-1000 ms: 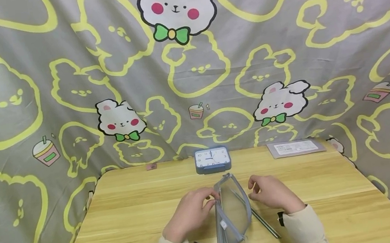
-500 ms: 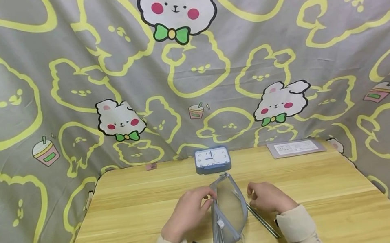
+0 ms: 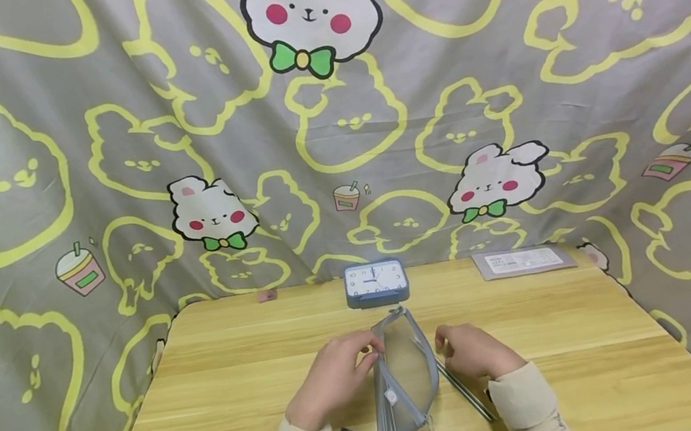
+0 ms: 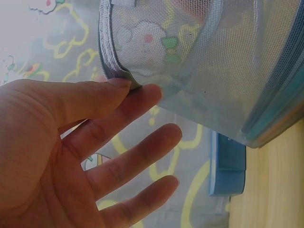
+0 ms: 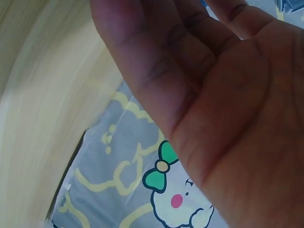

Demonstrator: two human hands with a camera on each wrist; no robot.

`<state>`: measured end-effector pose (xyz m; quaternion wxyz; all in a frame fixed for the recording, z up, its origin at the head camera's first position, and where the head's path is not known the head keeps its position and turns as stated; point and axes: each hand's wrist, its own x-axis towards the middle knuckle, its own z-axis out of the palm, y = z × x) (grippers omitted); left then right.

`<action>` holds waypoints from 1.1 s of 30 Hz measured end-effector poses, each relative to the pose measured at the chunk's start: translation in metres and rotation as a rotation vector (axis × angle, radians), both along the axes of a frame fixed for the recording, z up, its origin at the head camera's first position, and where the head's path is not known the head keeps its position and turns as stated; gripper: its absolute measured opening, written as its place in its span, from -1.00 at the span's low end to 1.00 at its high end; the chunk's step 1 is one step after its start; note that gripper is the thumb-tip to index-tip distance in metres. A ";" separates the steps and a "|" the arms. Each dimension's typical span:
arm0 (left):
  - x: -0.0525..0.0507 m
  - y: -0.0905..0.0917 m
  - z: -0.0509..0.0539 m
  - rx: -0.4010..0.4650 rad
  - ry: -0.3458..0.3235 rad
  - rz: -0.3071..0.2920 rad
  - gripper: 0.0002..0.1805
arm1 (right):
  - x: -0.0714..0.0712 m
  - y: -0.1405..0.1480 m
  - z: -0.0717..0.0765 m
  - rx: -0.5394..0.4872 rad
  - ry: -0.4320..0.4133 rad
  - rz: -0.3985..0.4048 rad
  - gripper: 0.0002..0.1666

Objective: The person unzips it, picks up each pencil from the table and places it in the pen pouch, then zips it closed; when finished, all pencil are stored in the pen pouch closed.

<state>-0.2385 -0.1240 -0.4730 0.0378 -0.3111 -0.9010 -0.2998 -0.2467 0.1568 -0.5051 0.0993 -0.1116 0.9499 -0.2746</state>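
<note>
In the head view a grey mesh zipper pouch (image 3: 409, 360) stands mid-table with its mouth gaping. Several thin sticks show faintly through its left side. My left hand (image 3: 337, 377) pinches the rim between thumb and index finger; the left wrist view shows this grip on the zipper edge of the pouch (image 4: 204, 61), the other fingers spread. Dark slender sticks (image 3: 470, 394) lie slanted at the pouch's right. Over their far end is my right hand (image 3: 476, 352), fingers bent. Its fingertips are cut off in the right wrist view, so contact with the sticks is unclear.
A blue alarm clock (image 3: 376, 284) stands behind the pouch at the table's back edge. A grey packet with a white label (image 3: 525, 262) lies back right, a small reddish piece (image 3: 267, 296) back left. Patterned fabric (image 3: 335, 137) hangs behind the wooden table (image 3: 230, 383).
My left hand and the pouch have shifted slightly left. My right hand has come down and closer to the sticks' far end. The sticks look unmoved.
</note>
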 end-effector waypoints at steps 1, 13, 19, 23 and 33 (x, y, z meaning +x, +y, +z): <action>0.000 0.000 0.000 0.000 0.001 -0.001 -0.91 | 0.000 0.000 0.000 0.001 0.009 0.005 -0.66; 0.000 0.000 0.000 0.012 -0.009 -0.011 -0.90 | 0.002 -0.003 -0.002 0.081 0.088 0.027 -0.67; 0.000 0.000 0.000 0.006 -0.016 -0.007 -0.90 | 0.003 -0.002 -0.002 0.115 0.094 0.000 -0.68; 0.000 0.000 0.000 0.003 -0.015 -0.004 -0.90 | 0.002 -0.001 -0.004 0.125 0.098 -0.003 -0.74; 0.000 0.001 0.001 0.001 -0.016 0.002 -0.91 | 0.002 -0.001 -0.004 0.134 0.040 -0.001 -0.62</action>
